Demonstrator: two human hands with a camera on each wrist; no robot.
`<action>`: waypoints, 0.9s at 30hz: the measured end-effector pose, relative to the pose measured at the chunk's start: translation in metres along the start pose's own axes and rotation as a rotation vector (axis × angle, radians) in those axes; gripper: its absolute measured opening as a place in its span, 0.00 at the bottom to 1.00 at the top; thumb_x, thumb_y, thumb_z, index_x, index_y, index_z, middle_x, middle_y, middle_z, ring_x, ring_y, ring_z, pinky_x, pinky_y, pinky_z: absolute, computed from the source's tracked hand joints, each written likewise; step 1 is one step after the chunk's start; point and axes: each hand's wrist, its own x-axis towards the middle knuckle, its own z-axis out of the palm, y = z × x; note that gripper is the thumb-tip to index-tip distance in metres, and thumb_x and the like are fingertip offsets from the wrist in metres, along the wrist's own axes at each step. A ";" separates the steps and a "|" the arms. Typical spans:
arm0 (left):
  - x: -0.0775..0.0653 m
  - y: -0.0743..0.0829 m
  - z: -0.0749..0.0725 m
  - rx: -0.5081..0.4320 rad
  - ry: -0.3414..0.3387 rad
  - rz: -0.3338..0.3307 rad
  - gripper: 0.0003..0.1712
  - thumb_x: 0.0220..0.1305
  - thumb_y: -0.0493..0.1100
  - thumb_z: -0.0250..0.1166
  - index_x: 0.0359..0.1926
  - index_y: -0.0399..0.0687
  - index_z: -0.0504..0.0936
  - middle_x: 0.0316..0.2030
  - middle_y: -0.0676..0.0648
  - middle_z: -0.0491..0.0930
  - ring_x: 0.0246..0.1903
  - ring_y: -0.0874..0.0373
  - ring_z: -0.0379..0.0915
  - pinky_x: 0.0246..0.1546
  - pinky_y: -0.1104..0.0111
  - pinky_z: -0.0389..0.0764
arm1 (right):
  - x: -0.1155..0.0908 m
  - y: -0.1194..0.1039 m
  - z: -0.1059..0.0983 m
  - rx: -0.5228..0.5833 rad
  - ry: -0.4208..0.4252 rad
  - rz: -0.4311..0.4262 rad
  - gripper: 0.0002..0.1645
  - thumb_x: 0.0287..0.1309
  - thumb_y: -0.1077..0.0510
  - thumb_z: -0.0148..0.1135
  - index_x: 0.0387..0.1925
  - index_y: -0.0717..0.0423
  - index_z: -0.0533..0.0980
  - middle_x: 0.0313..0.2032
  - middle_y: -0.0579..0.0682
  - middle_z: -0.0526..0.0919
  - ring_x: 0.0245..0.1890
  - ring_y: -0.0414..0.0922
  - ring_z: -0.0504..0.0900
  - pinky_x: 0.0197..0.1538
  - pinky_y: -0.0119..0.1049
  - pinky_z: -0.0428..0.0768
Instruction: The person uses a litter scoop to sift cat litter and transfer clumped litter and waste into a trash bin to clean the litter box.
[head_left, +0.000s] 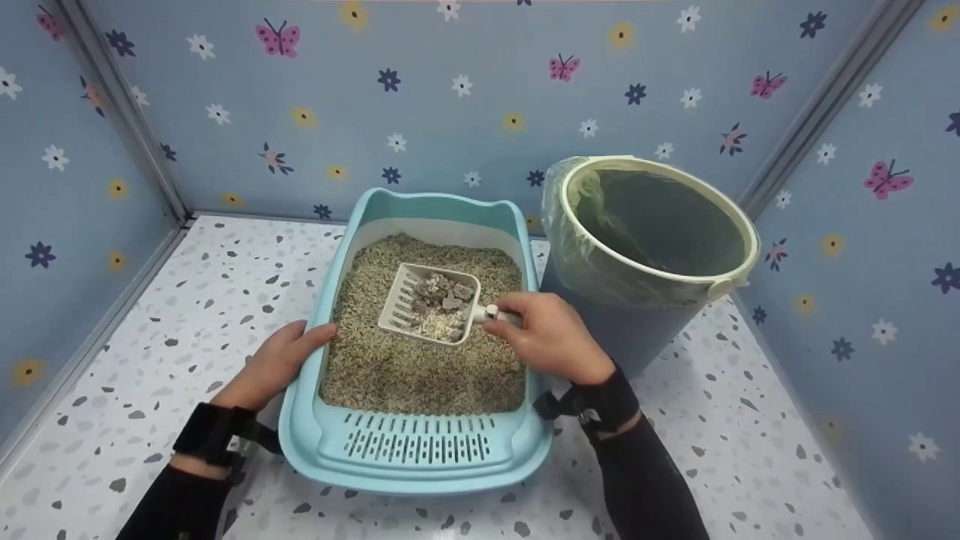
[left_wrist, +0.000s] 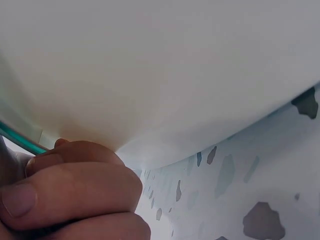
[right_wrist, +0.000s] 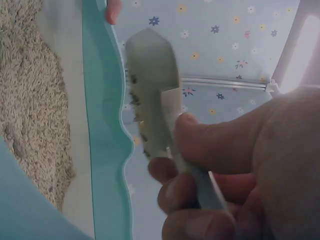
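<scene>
A pale slotted litter scoop (head_left: 393,306) carries grey-brown clumps (head_left: 451,302) and some loose pellets, held above the litter (head_left: 420,375). My right hand (head_left: 555,334) grips its short handle, thumb on top and fingers wrapped beneath, as the right wrist view shows. The litter fills a light-blue litter box (head_left: 412,471) with a white inner band and a slotted front ledge. On the box's left side my left hand (head_left: 274,364) holds the rim, its thumb over the edge. Curled fingers (left_wrist: 80,190) lie against the white outer wall in the left wrist view.
Right of the litter box stands a tall trash bin (head_left: 630,330) with a cream rim ring and a translucent yellowish liner bag (head_left: 559,202). Flower-and-butterfly panels (head_left: 450,97) enclose the speckled white surface (head_left: 225,277) at the back and both sides.
</scene>
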 end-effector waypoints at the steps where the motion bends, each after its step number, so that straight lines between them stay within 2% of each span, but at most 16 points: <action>1: 0.000 0.000 0.000 0.005 0.002 -0.001 0.39 0.87 0.62 0.57 0.70 0.25 0.73 0.53 0.30 0.87 0.46 0.42 0.91 0.51 0.59 0.91 | -0.001 0.000 -0.001 -0.054 -0.010 0.022 0.21 0.74 0.48 0.75 0.26 0.45 0.76 0.20 0.38 0.68 0.21 0.38 0.68 0.28 0.40 0.72; 4: 0.000 0.001 0.000 0.003 0.001 0.001 0.38 0.87 0.61 0.56 0.69 0.25 0.74 0.52 0.30 0.88 0.45 0.42 0.91 0.50 0.59 0.91 | -0.005 -0.003 -0.006 -0.179 -0.046 0.075 0.20 0.73 0.45 0.76 0.27 0.44 0.77 0.21 0.38 0.71 0.22 0.40 0.73 0.31 0.43 0.77; 8: -0.001 0.002 0.000 0.000 -0.005 0.005 0.37 0.88 0.59 0.56 0.69 0.25 0.73 0.53 0.30 0.87 0.46 0.43 0.91 0.51 0.59 0.91 | -0.011 -0.007 -0.014 -0.275 -0.084 0.100 0.20 0.72 0.42 0.76 0.27 0.43 0.79 0.21 0.38 0.75 0.24 0.42 0.76 0.34 0.45 0.79; 12: -0.001 0.003 0.000 0.000 0.002 -0.001 0.37 0.88 0.59 0.56 0.71 0.26 0.72 0.54 0.31 0.86 0.47 0.45 0.90 0.51 0.60 0.91 | -0.017 -0.011 -0.022 -0.319 -0.096 0.110 0.20 0.71 0.41 0.76 0.27 0.42 0.79 0.21 0.39 0.75 0.24 0.42 0.77 0.35 0.46 0.80; 19: -0.001 0.001 0.000 -0.016 -0.008 -0.006 0.37 0.88 0.59 0.56 0.70 0.26 0.73 0.53 0.30 0.86 0.46 0.42 0.90 0.50 0.59 0.91 | -0.028 -0.015 -0.036 -0.385 -0.065 0.151 0.15 0.70 0.42 0.77 0.32 0.46 0.86 0.27 0.41 0.86 0.30 0.48 0.85 0.39 0.53 0.85; 27: -0.001 0.001 0.000 -0.010 -0.007 -0.010 0.39 0.87 0.61 0.56 0.69 0.26 0.73 0.52 0.30 0.87 0.45 0.41 0.91 0.50 0.58 0.92 | -0.035 -0.015 -0.045 -0.407 -0.030 0.128 0.13 0.68 0.44 0.79 0.37 0.48 0.89 0.32 0.44 0.90 0.34 0.53 0.89 0.42 0.55 0.87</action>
